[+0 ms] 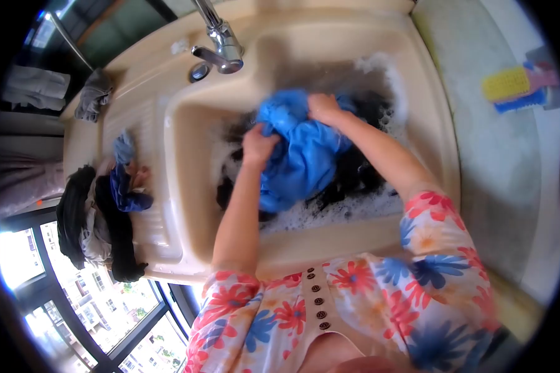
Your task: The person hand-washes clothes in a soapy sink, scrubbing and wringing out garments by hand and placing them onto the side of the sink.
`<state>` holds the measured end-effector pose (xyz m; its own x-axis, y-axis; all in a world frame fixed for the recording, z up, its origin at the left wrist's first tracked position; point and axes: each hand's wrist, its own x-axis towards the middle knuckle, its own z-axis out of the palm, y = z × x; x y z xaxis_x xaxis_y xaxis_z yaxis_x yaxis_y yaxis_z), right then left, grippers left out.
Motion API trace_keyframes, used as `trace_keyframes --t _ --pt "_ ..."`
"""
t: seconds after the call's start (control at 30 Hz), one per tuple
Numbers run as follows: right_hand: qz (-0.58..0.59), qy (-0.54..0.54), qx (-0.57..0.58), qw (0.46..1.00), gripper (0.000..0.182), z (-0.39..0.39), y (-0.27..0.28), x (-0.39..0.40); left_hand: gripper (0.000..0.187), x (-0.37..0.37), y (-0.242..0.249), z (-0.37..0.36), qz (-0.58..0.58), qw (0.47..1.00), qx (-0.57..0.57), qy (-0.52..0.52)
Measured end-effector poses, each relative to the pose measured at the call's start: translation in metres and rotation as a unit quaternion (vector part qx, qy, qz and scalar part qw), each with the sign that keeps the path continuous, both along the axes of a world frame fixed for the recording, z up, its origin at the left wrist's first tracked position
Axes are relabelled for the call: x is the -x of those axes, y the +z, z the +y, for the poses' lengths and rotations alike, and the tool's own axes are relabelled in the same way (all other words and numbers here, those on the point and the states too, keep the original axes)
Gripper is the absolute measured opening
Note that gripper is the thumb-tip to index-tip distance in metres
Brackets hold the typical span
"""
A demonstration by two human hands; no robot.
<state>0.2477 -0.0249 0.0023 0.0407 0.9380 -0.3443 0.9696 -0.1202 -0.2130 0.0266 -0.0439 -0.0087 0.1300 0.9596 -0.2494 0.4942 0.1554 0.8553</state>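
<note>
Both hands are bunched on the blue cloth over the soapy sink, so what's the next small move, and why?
Probably rub the two gripped bunches against each other. The left hand and the right hand each clutch a fold of the blue garment, held just above suds and dark laundry in the sink, so it looks wet and soaped already.

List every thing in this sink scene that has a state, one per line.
Blue cloth garment: wet, bunched, gripped by both hands.
Left hand: fingers closed on it.
Right hand: fingers closed on it.
Cream sink: holds soapy water.
Chrome tap: no water seen running.
Dark clothes pile: heaped on drainboard.
</note>
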Motion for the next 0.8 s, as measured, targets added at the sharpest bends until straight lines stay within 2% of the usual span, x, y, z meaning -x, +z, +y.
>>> trace_keyframes --t 0.03,0.07,0.1,0.13,0.17,0.23,0.27,0.3,0.33,0.37,0.4,0.43,0.5,0.53,0.57,0.63,0.7,0.73,0.77,0.8 --pt "-0.038 0.059 0.001 0.998 0.046 -0.005 0.027 -0.001 0.037 0.012 0.004 0.008 -0.093 0.992 0.071 0.049" --pt "0.003 -0.004 -0.105 0.994 0.042 -0.010 0.037 -0.021 0.034 0.029 0.014 0.016 -0.233 0.953 0.124 0.147" --pt "0.085 -0.102 -0.125 0.983 0.045 0.001 0.020 -0.049 0.033 0.048 0.004 0.024 -0.380 0.884 0.175 0.209" --pt "0.202 -0.136 -0.130 0.961 0.047 0.008 0.003 -0.059 0.041 0.048 0.015 0.022 -0.430 0.845 0.260 0.184" --pt "0.313 -0.169 -0.134 0.925 0.050 0.009 0.010 -0.056 0.050 0.044 0.027 0.020 -0.477 0.794 0.342 0.155" --pt "0.213 -0.148 -0.041 0.965 0.062 -0.007 0.024 0.004 0.059 0.010 0.025 0.012 -0.510 0.807 0.272 0.119" --pt "0.177 -0.078 -0.054 0.980 0.069 -0.020 0.023 0.034 0.067 -0.003 0.028 0.008 -0.547 0.763 0.331 0.094" --pt "0.226 -0.046 -0.089 0.969 0.069 -0.038 0.033 0.063 0.061 -0.013 0.043 0.002 -0.543 0.759 0.325 0.151" --pt "0.277 -0.004 -0.167 0.946 0.065 -0.059 0.052 0.091 0.056 -0.011 0.006 0.011 -0.721 0.610 0.316 -0.091" --pt "0.265 0.055 -0.254 0.928 0.057 -0.079 0.067 0.111 0.046 -0.002 -0.003 0.001 -0.679 0.691 0.229 -0.096" --pt "0.239 0.097 -0.388 0.885 0.049 -0.089 0.066 0.128 0.036 0.007 -0.012 -0.010 -0.619 0.766 0.145 -0.090" --pt "0.275 0.150 -0.421 0.851 0.046 -0.087 0.058 0.130 0.035 0.005 -0.019 -0.008 -0.647 0.743 0.155 -0.069" --pt "0.249 -0.041 -0.314 0.915 0.045 -0.051 0.039 0.119 0.031 -0.005 -0.040 -0.007 -0.700 0.693 0.172 -0.023" --pt "0.232 -0.086 -0.240 0.939 0.048 -0.022 0.027 0.097 0.028 -0.028 0.030 -0.015 -0.541 0.771 0.253 0.219" --pt "0.213 -0.132 -0.166 0.954 0.051 0.002 0.019 0.071 0.024 -0.029 0.025 -0.010 -0.531 0.781 0.265 0.194" --pt "0.079 -0.091 -0.161 0.980 0.052 0.012 0.019 0.031 0.027 -0.024 0.035 0.003 -0.366 0.903 0.149 0.170" --pt "0.066 -0.143 -0.127 0.979 0.055 0.012 0.052 -0.008 0.022 -0.006 0.061 0.010 -0.317 0.932 0.064 0.166" --pt "0.108 -0.171 -0.113 0.973 0.058 0.021 0.044 -0.044 0.024 0.011 0.053 0.020 -0.275 0.933 0.005 0.232" --pt "0.152 -0.200 -0.099 0.963 0.062 0.026 0.033 -0.071 0.033 0.033 0.037 0.029 -0.254 0.934 -0.008 0.252" --pt "0.345 -0.234 -0.114 0.902 0.066 0.023 0.026 -0.078 0.039 0.037 0.017 0.028 -0.155 0.961 -0.042 0.224"
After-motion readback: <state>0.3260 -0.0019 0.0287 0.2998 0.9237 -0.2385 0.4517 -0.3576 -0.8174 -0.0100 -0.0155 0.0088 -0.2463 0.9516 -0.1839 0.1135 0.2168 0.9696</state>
